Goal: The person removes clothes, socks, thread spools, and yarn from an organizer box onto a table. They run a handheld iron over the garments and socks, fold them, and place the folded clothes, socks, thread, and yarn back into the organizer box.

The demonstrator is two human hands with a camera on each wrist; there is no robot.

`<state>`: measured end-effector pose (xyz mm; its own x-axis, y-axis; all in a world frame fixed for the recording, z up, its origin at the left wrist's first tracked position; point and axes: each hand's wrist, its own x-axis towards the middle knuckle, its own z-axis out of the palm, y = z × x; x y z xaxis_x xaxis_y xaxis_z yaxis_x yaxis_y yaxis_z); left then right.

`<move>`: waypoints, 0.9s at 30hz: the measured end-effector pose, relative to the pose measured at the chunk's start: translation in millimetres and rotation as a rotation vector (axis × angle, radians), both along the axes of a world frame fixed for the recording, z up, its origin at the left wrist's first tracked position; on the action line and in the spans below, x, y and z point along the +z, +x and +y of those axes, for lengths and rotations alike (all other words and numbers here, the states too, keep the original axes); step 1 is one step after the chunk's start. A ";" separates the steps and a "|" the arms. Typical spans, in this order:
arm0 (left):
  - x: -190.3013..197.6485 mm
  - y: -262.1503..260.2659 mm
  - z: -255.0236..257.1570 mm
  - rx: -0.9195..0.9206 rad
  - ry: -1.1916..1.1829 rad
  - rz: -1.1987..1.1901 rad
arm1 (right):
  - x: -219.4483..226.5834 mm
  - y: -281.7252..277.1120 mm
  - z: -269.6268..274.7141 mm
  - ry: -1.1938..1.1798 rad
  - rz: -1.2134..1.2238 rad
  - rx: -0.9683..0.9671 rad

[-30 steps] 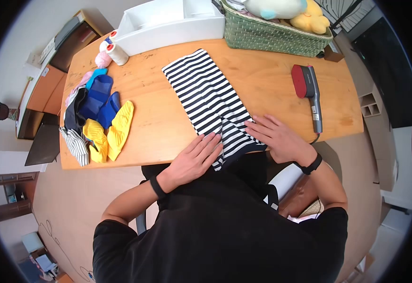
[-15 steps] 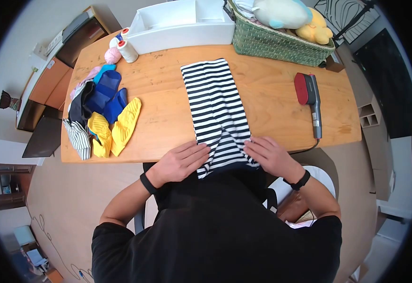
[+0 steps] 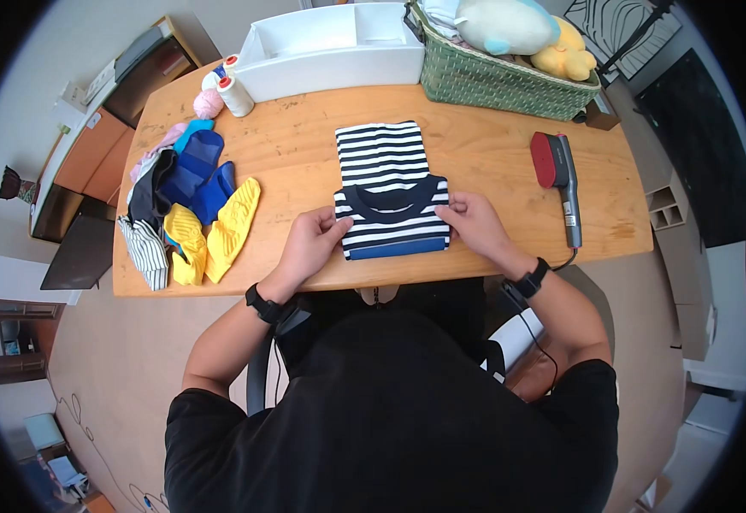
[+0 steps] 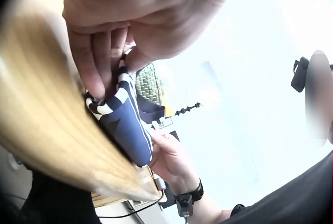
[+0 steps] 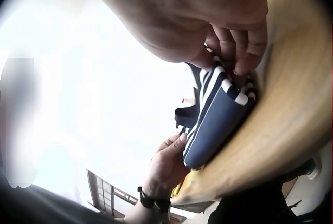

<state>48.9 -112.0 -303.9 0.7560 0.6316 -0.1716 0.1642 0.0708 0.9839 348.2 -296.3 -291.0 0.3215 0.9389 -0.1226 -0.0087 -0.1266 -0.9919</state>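
nearest, at the table's (image 3: 296, 154) six o'clock edge, the left hand (image 3: 307, 245) and right hand (image 3: 475, 224) grip the striped shirt (image 3: 392, 229) at its eight and four o'clock sides, fingers curled nearly closed on the cloth, thumbs above. the shirt lies folded on the wood, a blue strip (image 3: 397, 249) along its near fold, the dark collar (image 3: 390, 205) uppermost, a striped length reaching towards twelve. from the shirt, yellow, blue, black and striped clothes (image 3: 193, 177) are heaped at nine o'clock; a red-headed handheld appliance (image 3: 570, 192) lies at three. farther off, thread spools (image 3: 236, 97) stand at ten, a white divided tray (image 3: 332, 75) at eleven, and a green basket (image 3: 501, 84) holding plush toys (image 3: 507, 26) at one.
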 end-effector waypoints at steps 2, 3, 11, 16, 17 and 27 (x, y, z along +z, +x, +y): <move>10.0 4.7 1.5 0.001 -0.004 0.030 | 11.5 5.6 9.6 -0.259 -0.123 0.038; 6.1 5.6 3.2 0.018 -0.014 0.029 | 6.5 5.6 11.8 -0.240 -0.175 0.026; 23.6 12.1 9.0 0.037 0.216 0.332 | 12.5 -1.6 12.4 -0.228 -0.644 -0.050; 19.2 1.0 8.6 0.148 0.625 0.255 | 20.0 -6.9 -0.9 -0.168 -0.739 -0.135; 27.5 -5.1 3.0 0.148 0.625 0.256 | 26.3 -9.3 -9.4 -0.059 -0.862 -0.101; 39.2 -11.5 -23.0 -0.331 1.422 0.168 | 29.4 -21.6 -26.3 0.175 -1.326 0.362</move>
